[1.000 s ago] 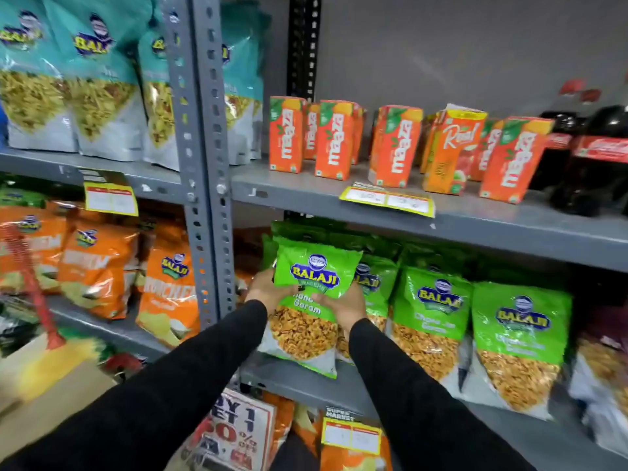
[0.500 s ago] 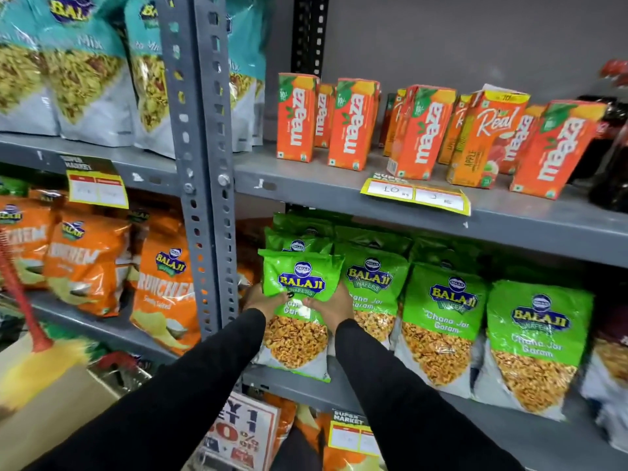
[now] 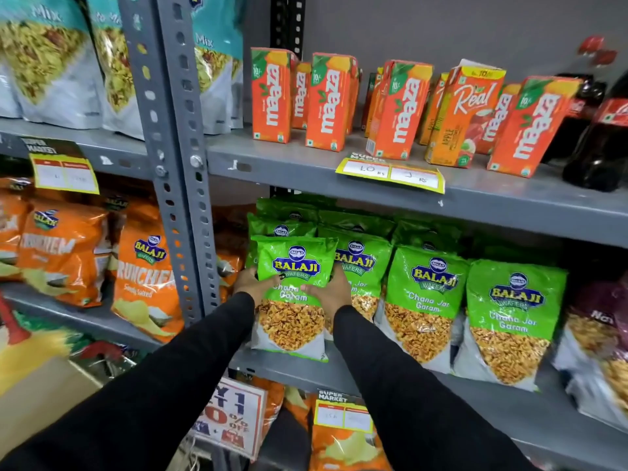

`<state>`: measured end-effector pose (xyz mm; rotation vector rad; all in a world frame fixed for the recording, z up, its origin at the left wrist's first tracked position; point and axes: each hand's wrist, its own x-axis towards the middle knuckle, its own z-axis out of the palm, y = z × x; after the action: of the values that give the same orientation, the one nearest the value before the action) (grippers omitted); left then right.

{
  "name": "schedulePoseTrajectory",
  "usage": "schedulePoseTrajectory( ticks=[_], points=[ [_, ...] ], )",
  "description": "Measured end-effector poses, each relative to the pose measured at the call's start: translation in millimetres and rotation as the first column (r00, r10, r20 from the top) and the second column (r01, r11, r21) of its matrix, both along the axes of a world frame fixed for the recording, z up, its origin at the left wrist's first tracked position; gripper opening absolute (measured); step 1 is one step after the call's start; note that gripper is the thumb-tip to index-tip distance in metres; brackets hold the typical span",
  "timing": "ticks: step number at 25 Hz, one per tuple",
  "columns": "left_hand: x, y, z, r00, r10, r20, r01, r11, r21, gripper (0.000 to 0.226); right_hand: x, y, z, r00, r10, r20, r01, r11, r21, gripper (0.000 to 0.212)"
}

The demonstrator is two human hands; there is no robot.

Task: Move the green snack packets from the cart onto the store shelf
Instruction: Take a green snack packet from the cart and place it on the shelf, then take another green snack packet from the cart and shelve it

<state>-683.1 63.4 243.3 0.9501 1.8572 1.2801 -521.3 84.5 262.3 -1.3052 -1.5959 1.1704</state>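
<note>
Two hands: both ours, black sleeves, reaching in from the bottom of the view to the middle shelf
Left hand (image 3: pixel 249 282): clasps the left edge of the front green packet, fingers wrapped behind it, thumb on the front
Right hand (image 3: pixel 328 290): clasps the right edge of the same packet, thumb across the front near the "Garam" print
Front green packet (image 3: pixel 292 287): Balaji Chana Jor Garam, upright, bottom edge at the front lip of the middle shelf; we cannot tell if it rests fully on the shelf
Middle shelf (image 3: pixel 475 399): grey metal, holds the green row
Green row: we see three more front-facing green packets to the right, the nearest (image 3: pixel 360 266) partly behind the held one, then one (image 3: pixel 424 300), then one (image 3: pixel 513 321); more green tops stacked behind them
Upper shelf (image 3: pixel 306 168): we see orange Maaza cartons (image 3: pixel 328 100) upright, one Real apple carton (image 3: pixel 464 113) leaning, dark cola bottles (image 3: pixel 601 137) at the far right
Price tag (image 3: pixel 390 173): yellow, on the upper shelf edge, handwritten
Upright post (image 3: pixel 176 147): grey, perforated, just left of the green row
Left bay: orange Balaji packets (image 3: pixel 146 280) at mid level, teal Mix packets (image 3: pixel 44 56) above
Lower left: red and yellow blurred item (image 3: pixel 30 348), we cannot tell what it is
Below the middle shelf: promo sign (image 3: pixel 231 423) reading OFF, more orange packets beside it
Cart: we cannot make it out
</note>
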Motion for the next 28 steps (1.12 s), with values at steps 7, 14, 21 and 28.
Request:
schedulePoseTrajectory(
  ticks=[7, 14, 21, 28],
  points=[
    [74, -35, 42, 0.904, 0.342, -0.256, -0.276, 0.925, 0.262, 0.088, 51, -2, 20, 0.999, 0.021, -0.035, -0.020, 0.999, 0.031, 0.055],
    [258, -48, 17, 0.882, -0.020, -0.472, 0.250, 0.867, 0.430, 0.082, 275, -35, 40, 0.968, -0.249, -0.025, 0.250, 0.967, 0.040, 0.042],
    [487, -62, -42, 0.549, -0.683, -0.483, 0.820, 0.551, 0.152, 0.040, 529, -124, -33, 0.759, -0.651, 0.029, 0.651, 0.757, -0.058, 0.032],
    [663, -76, -158, 0.116, -0.948, -0.295, 0.861, 0.244, -0.447, 0.031, 633, -195, -204, 0.405, -0.912, 0.065, 0.823, 0.333, -0.460, 0.037]
  ],
)
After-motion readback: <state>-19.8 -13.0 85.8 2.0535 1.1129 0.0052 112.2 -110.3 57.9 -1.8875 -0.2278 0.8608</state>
